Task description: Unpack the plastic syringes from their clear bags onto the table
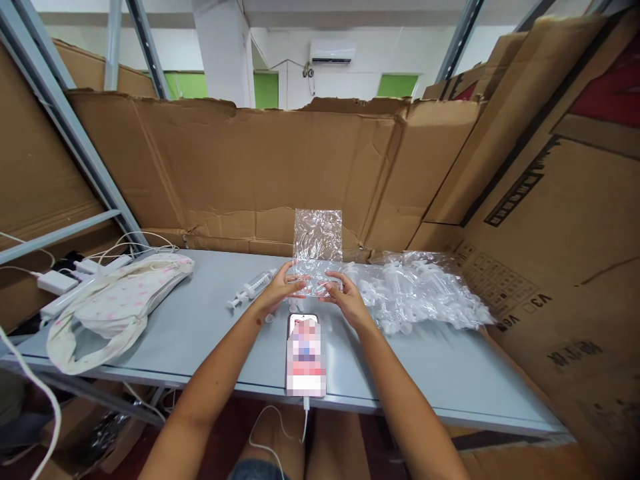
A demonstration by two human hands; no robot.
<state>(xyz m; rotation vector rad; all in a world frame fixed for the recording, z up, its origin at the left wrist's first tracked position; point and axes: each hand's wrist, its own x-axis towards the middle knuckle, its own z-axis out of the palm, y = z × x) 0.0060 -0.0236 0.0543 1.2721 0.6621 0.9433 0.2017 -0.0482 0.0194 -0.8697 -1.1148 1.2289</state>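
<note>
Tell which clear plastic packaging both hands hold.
The flat bag between the left hand and right hand; the other packaging lies heaped at right on the table.

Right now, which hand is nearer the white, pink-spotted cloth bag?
Left: the left hand is apart from the bag, to its right; the right hand is farther right.

Single view from a head-worn camera, facing forward and down: the table [200, 313] lies close below, the cardboard partition [260, 160] stands upright ahead, the white wall [383, 50] well beyond.
</note>
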